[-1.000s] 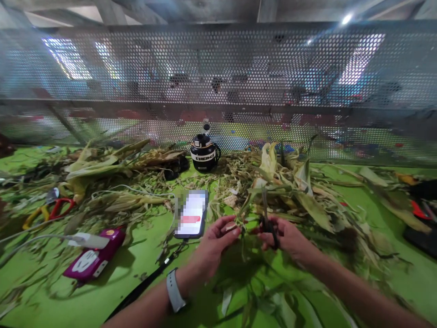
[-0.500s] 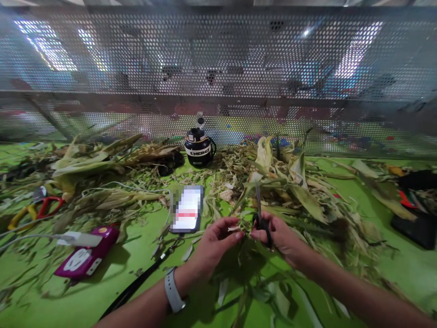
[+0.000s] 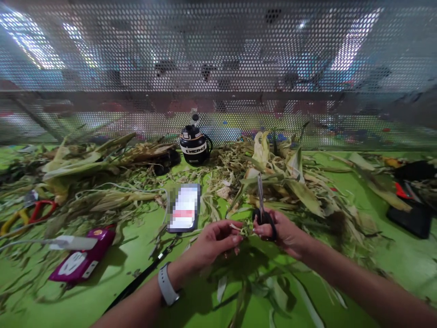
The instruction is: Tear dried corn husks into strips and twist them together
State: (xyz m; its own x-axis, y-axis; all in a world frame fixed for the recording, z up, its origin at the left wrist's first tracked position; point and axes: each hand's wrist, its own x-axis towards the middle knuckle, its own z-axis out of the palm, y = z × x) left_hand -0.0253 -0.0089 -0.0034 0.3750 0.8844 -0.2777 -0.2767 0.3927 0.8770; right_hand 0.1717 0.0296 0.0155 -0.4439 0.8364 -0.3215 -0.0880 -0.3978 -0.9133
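Observation:
Between the thumb and fingers of my left hand (image 3: 213,243) is a small greenish-white bundle of husk strips (image 3: 246,228). My right hand (image 3: 287,236) is closed around the black handles of a pair of scissors (image 3: 261,197). Their metal blades point up and away from me, looking nearly closed. Just right of the bundle, the fingertips of this hand come close to it; I cannot tell if they touch it. Below both hands lie loose green husk strips (image 3: 280,294) on the green table (image 3: 136,303). Beyond them rises a pile of dry corn husks (image 3: 307,198).
A phone (image 3: 184,207) with a black strap lies left of centre. Further left are a purple power bank (image 3: 83,256) and red-and-yellow-handled scissors (image 3: 43,211). A black bottle (image 3: 194,148) stands before a perforated metal screen (image 3: 218,54). A dark flat object (image 3: 409,218) lies far right.
The scissors have turned so more of the handle loops and blades shows. My left hand still pinches the husk bundle. The whole view has shifted slightly.

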